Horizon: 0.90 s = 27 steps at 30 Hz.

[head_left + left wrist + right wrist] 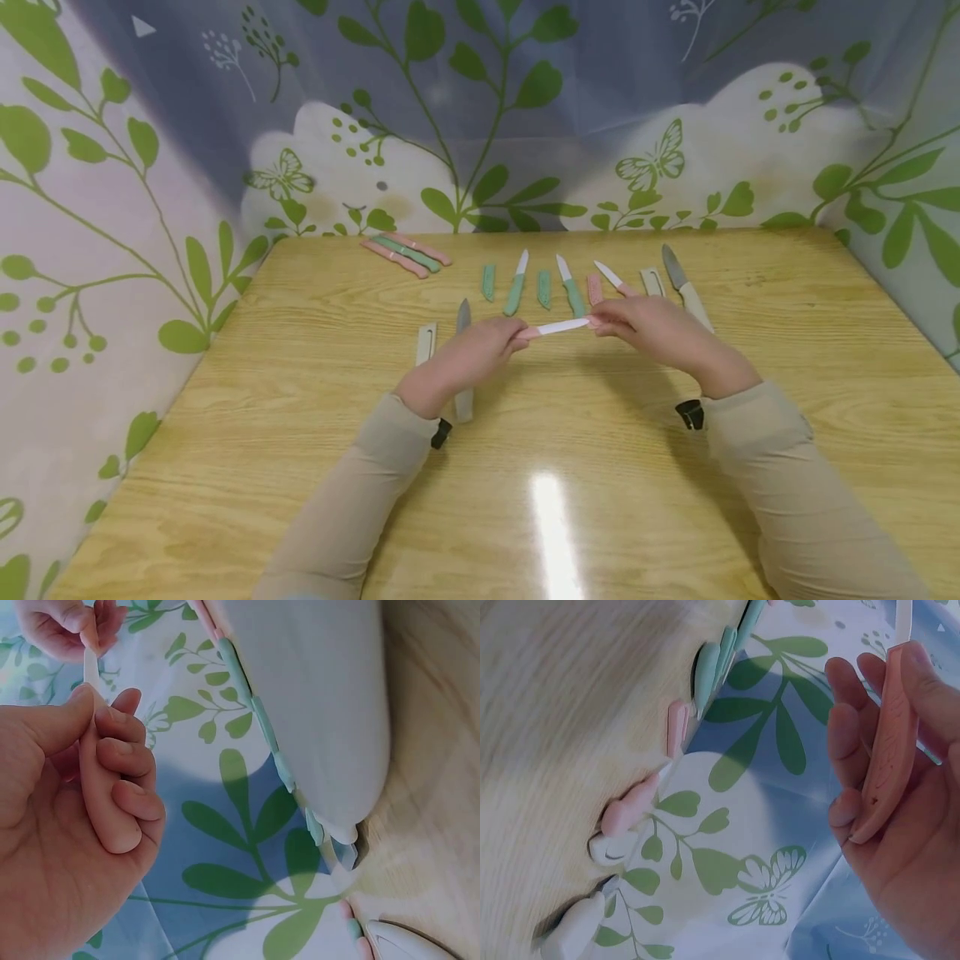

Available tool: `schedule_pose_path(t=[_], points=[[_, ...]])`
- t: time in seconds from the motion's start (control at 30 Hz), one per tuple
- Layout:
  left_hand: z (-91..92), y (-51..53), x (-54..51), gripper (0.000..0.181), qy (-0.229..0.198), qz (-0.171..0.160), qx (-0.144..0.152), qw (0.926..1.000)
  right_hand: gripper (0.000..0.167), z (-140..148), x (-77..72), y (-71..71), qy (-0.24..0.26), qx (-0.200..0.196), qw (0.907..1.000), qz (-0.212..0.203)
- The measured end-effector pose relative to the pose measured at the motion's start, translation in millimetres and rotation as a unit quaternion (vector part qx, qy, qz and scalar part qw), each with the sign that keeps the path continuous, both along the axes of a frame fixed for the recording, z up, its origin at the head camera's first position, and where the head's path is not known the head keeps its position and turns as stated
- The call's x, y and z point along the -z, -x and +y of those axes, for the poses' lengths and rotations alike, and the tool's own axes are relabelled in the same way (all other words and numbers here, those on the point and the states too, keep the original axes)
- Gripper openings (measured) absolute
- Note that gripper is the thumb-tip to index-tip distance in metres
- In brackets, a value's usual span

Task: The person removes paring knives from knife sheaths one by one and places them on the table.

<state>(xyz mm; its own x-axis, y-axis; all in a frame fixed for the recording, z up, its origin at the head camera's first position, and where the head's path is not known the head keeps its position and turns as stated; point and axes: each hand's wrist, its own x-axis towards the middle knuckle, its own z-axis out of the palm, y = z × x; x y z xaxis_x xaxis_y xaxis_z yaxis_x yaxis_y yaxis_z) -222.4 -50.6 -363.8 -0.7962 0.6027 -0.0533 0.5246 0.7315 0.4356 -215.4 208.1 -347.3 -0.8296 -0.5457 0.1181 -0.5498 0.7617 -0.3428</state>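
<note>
Above the middle of the table my left hand (476, 354) grips a small knife (562, 327) by its pink handle, the white blade pointing right. In the left wrist view the fingers curl round that handle (105, 787). My right hand (663, 333) holds a pink blade sheath (891, 746), with thumb and fingers about it. The blade's tip meets the open end of this sheath; how far it is inside cannot be made out. Under the left hand lie a white-handled knife (464, 406) and a cream sheath (426, 340).
Along the back lie green knives (515, 293), green sheaths (543, 290), a pink sheath (595, 289), a pink knife (611, 274), a cream sheath (652, 282) and a large white-handled knife (696, 307). Pink and green sheathed knives (408, 255) are grouped at back left. Patterned cloth (502, 125) hangs behind.
</note>
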Motion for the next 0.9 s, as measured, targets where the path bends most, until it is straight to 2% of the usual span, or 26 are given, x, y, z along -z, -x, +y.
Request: schedule_pose_path(t=[0.2, 0.43, 0.6, 0.73, 0.9], points=[[-1.4, 3.0, -3.1, 0.025, -0.004, -0.007, -0.001, 1.0000, 0.025, 4, -6.7, 0.7, -0.003, 0.011, 0.9998, -0.015], [-9.1, 6.8, -9.3, 0.028, -0.014, -0.014, -0.033, 0.9993, 0.027, 14, -10.4, 5.7, -0.012, 0.050, 0.9982, -0.032], [-12.8, 4.7, -10.1, 0.028, -0.018, -0.011, -0.052, 0.9984, 0.027, 12, -10.2, 7.5, -0.019, 0.064, 0.9968, -0.044], [-11.5, 0.2, -8.6, 0.026, 0.003, -0.004, -0.072, 0.9974, 0.029, 3, -7.3, 4.2, -0.035, 0.064, 0.9964, -0.044], [-4.0, -0.7, -10.9, 0.026, 0.047, -0.008, -0.119, 0.9918, 0.031, -12, -3.2, 5.2, -0.072, 0.076, 0.9928, -0.058]])
